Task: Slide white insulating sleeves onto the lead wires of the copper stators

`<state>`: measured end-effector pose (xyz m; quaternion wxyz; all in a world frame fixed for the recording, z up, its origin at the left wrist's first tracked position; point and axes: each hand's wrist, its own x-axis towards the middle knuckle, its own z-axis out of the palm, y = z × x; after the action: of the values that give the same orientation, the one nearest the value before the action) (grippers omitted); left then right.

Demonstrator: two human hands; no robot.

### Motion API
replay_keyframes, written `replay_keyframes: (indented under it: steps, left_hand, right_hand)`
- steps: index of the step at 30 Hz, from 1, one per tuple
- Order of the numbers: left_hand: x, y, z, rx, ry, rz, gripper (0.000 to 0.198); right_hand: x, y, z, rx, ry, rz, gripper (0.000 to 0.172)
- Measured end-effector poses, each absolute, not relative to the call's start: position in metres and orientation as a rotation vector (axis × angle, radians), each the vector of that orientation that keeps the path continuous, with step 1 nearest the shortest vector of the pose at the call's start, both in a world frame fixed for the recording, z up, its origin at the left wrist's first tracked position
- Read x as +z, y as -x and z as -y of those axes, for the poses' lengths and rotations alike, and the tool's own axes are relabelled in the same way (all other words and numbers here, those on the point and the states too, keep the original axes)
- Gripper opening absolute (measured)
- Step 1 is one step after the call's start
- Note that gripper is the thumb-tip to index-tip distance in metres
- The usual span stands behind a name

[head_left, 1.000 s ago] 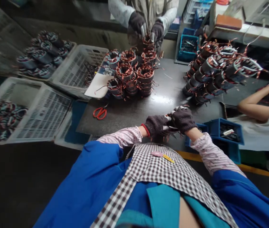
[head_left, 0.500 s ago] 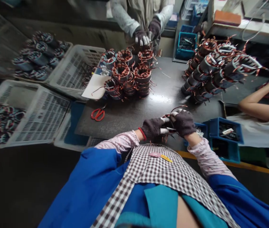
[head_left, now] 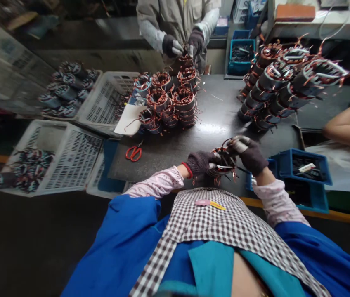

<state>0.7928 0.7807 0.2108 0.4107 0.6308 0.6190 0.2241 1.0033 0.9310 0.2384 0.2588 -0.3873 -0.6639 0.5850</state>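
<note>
At the table's near edge lies a wound motor stator [head_left: 217, 171] with copper windings, white leads and loose wire ends. My left hand [head_left: 200, 162], in a dark glove with pale fingertips, is closed around the stator's left rim. My right hand [head_left: 249, 153], gloved alike, is pinched at its upper right edge, on what looks like a dark wire lead; the fingertips partly hide it. Red-handled scissors [head_left: 133, 153] lie on the table to the left of my hands.
Stacked stators [head_left: 184, 101] stand ahead, more stacks [head_left: 274, 90] at right. A co-worker's gloved hands [head_left: 183, 46] handle a stator across the table [head_left: 169, 148]. White crates [head_left: 60, 159] stand left; blue bins [head_left: 311, 165] stand right, beside another person's arm [head_left: 348, 128].
My right hand has moved right and slightly up, away from my left, uncovering more of the stator. The co-worker's hands have shifted on their stator. The view has swung slightly left.
</note>
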Motion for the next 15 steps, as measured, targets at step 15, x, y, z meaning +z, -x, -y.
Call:
replay_keyframes:
  steps: [15]
  left_hand:
    - [0.205,-0.793,-0.770,0.720,-1.157,-1.490,0.029]
  right_hand:
    - [0.231,-0.981,-0.884,1.086,1.384,2.726,0.038]
